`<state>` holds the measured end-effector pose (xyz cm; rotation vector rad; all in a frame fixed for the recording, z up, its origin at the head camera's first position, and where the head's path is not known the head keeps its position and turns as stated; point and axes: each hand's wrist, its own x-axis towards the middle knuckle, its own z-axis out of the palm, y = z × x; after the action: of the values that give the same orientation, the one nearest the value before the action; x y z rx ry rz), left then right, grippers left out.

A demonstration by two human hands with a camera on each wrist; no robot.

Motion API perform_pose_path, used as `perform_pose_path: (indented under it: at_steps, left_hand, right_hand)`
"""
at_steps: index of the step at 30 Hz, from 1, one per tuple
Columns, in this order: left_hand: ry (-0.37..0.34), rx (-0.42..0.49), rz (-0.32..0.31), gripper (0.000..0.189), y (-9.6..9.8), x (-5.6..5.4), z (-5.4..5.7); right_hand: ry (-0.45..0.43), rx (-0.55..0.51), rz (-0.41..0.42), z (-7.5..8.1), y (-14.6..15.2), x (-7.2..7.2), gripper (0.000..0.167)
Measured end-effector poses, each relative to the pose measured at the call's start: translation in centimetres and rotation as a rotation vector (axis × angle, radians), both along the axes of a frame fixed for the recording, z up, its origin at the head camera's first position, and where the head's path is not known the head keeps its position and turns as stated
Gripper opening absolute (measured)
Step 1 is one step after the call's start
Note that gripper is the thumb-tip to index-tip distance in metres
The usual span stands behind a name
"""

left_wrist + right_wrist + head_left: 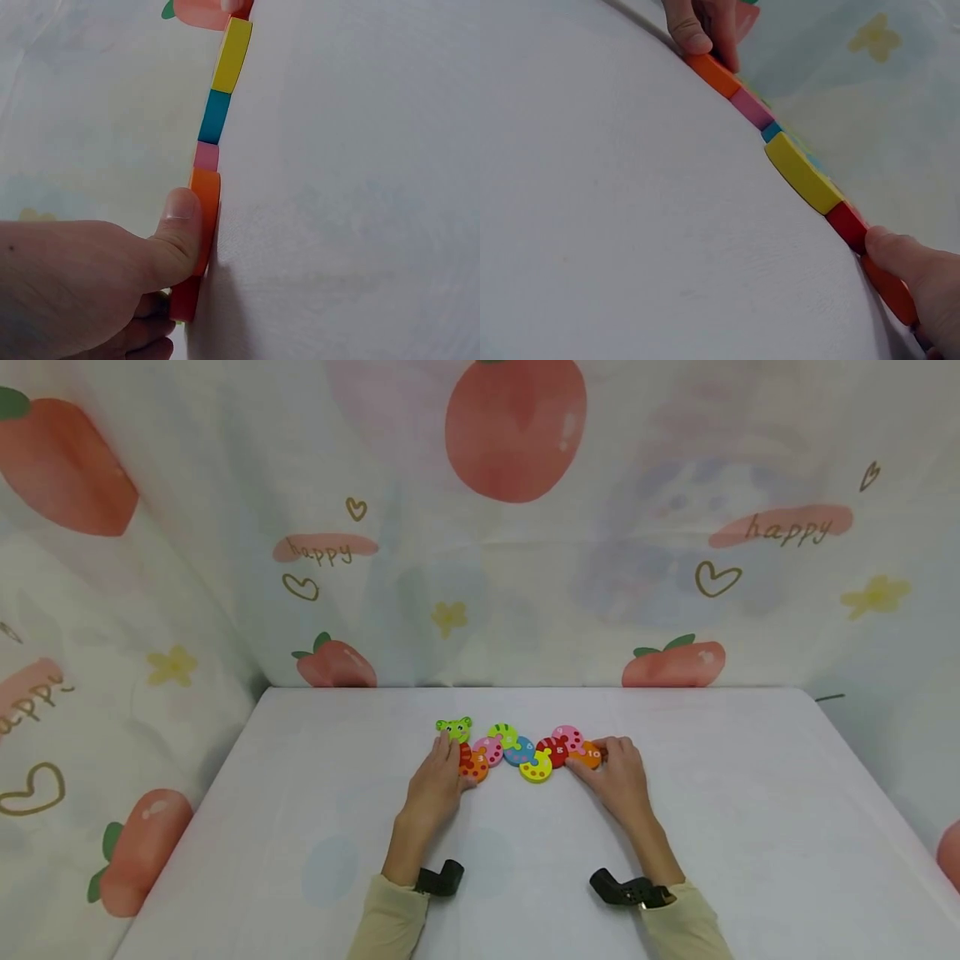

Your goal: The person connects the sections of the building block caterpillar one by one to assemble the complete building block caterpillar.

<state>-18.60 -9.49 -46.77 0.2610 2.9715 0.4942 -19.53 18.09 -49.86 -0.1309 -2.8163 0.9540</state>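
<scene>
A caterpillar puzzle of several colourful, numbered, interlocking pieces lies in a zigzag row on the table. Its green smiling head is at the left end. My left hand grips that end, thumb against the edge of an orange piece and fingers by the red piece, partly covering it. At the other end, my right hand pinches the orange end piece, its thumb on the near edge by a red piece and its fingers around the far side. A yellow piece lies between the hands.
The white-covered table extends on both sides of the puzzle. A printed cloth with fruit and hearts hangs behind the table's back edge and along its sides. Black wrist cameras sit on both forearms.
</scene>
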Motion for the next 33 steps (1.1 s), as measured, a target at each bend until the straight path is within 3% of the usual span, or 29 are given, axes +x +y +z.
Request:
perform_pose_path:
  at_steps: [28, 33]
  left_hand:
    - [-0.014, 0.025, -0.021, 0.077, -0.14, -0.15, -0.11]
    - [-0.048, 0.06, -0.002, 0.077, -0.35, -0.28, 0.01]
  right_hand:
    - [0.007, -0.022, 0.004, -0.42, 0.38, 0.11, 0.058]
    - [-0.015, -0.029, 0.014, 0.05, 0.38, 0.07, 0.058]
